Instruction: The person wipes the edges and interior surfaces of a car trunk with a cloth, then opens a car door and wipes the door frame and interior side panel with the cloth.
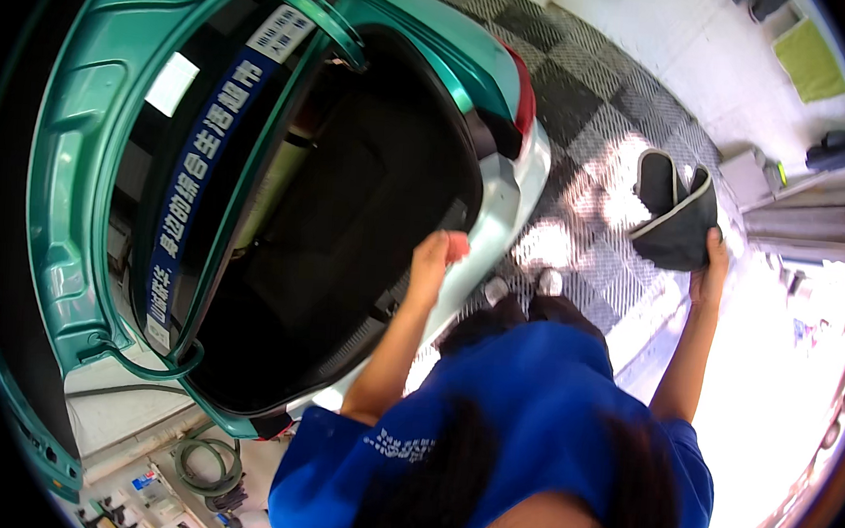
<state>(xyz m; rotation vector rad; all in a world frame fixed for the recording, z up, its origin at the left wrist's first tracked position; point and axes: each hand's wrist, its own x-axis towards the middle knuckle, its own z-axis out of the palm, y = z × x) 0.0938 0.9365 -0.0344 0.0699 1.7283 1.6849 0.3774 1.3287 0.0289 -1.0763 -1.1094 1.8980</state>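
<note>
My left hand (430,264) is above the rear bumper (494,217) of a green car, by the edge of its raised-lid trunk (370,174). It grips a small pinkish-red block (458,246), perhaps a sponge; part of the block is hidden by my fingers. Out to the right, away from the car, my right hand (713,263) holds up a black fabric mat (674,236) with pale edging. The mat is bent over on itself, and my thumb lies against its near edge. The trunk's dark interior shows little detail, though a pale cylindrical tank (275,182) lies deep inside.
The raised trunk lid (65,169) carries a rear window with a blue printed strip (208,156). Checkered floor tiles (570,106) stretch behind the car. A coiled hose (208,465) lies at the lower left beside assorted items. A green cloth (811,61) is at the upper right.
</note>
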